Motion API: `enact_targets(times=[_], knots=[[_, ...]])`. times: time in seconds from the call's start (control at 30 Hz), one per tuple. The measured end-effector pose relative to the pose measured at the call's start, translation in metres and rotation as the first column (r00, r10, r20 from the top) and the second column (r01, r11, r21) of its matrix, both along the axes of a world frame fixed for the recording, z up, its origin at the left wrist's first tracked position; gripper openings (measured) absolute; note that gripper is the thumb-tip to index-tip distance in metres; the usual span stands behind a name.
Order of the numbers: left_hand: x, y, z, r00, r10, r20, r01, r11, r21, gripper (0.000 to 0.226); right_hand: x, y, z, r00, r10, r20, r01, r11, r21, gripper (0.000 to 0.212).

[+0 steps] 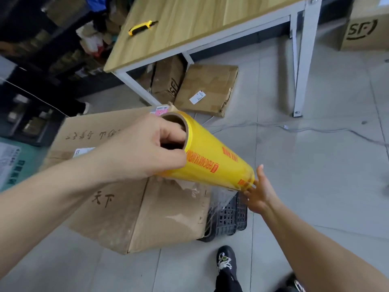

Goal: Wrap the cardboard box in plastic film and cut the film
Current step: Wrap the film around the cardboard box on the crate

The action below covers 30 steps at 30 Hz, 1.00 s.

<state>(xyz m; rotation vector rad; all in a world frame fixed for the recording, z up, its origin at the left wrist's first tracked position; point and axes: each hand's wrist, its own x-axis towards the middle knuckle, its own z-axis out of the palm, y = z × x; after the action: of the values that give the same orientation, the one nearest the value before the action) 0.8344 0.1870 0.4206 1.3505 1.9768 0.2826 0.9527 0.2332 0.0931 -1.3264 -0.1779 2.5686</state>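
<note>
You're mid-wrap: your left hand (145,146) grips the film roll (212,157) by its core, right hand (257,192) spread open at the four o'clock end; next, pull film around the cardboard box (117,207).

Both forearms are bare, with no sleeves, watch or rings in sight. The left hand (145,146) sits mid-frame, and the right hand (260,191) lies right of centre, its nails pale and a little long. At the bottom edge, dark trousers (228,281) meet a black shoe (226,257) with white laces and a small green-and-white ornament.
</note>
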Motion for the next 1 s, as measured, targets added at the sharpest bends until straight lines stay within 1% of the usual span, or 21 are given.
enact_targets(times=[0.1,0.13,0.2,0.23,0.27,0.3,0.37,0.47,0.6,0.7,0.87,1.0], knots=[[0.001,0.009,0.001,0.991,-0.083,-0.102,0.093,0.991,0.092,0.049,0.001,0.008,0.002,0.999,0.029,0.022,-0.03,0.999,0.017,0.074],[0.001,0.013,0.0,0.989,-0.065,-0.134,0.083,0.988,0.131,0.057,0.0,0.011,0.002,0.999,0.023,0.032,-0.023,1.0,0.019,0.071],[0.002,0.021,-0.004,0.982,0.069,-0.178,-0.034,0.981,0.192,0.082,-0.001,0.015,0.002,0.998,0.027,0.065,-0.028,0.999,0.023,0.065],[0.002,0.025,-0.008,0.971,0.135,-0.199,-0.087,0.969,0.229,0.088,-0.002,0.018,0.001,0.997,0.035,0.076,-0.038,0.999,0.034,0.065],[0.002,0.029,-0.011,0.958,0.176,-0.226,-0.113,0.958,0.264,0.089,-0.001,0.022,-0.001,0.996,0.044,0.081,-0.048,0.998,0.047,0.065],[0.001,0.032,-0.013,0.948,0.189,-0.255,-0.109,0.949,0.297,0.085,-0.002,0.025,-0.002,0.995,0.055,0.08,-0.059,0.997,0.051,0.066],[-0.002,0.037,-0.017,0.941,0.167,-0.295,-0.059,0.938,0.342,0.064,-0.003,0.032,0.001,0.995,0.07,0.075,-0.073,0.997,0.036,0.067],[-0.008,0.04,-0.018,0.932,0.097,-0.349,0.029,0.941,0.338,0.052,-0.008,0.041,0.003,0.994,0.08,0.073,-0.079,0.997,-0.015,0.064],[-0.018,0.046,-0.015,0.926,0.059,-0.374,0.091,0.925,0.37,0.03,-0.022,0.057,0.008,0.985,0.143,0.098,-0.145,0.989,0.013,0.077],[-0.026,0.057,-0.011,0.942,0.03,-0.335,0.099,0.926,0.363,0.023,-0.033,0.071,0.011,0.985,0.14,0.104,-0.138,0.99,-0.023,0.081],[-0.04,0.074,-0.008,0.969,0.039,-0.245,0.059,0.923,0.38,0.017,-0.05,0.092,0.023,0.988,0.144,0.06,-0.142,0.989,-0.038,0.075],[-0.046,0.086,-0.01,0.962,-0.002,-0.273,0.109,0.92,0.377,0.011,-0.063,0.109,0.025,0.992,0.104,0.069,-0.102,0.994,-0.042,0.077]])
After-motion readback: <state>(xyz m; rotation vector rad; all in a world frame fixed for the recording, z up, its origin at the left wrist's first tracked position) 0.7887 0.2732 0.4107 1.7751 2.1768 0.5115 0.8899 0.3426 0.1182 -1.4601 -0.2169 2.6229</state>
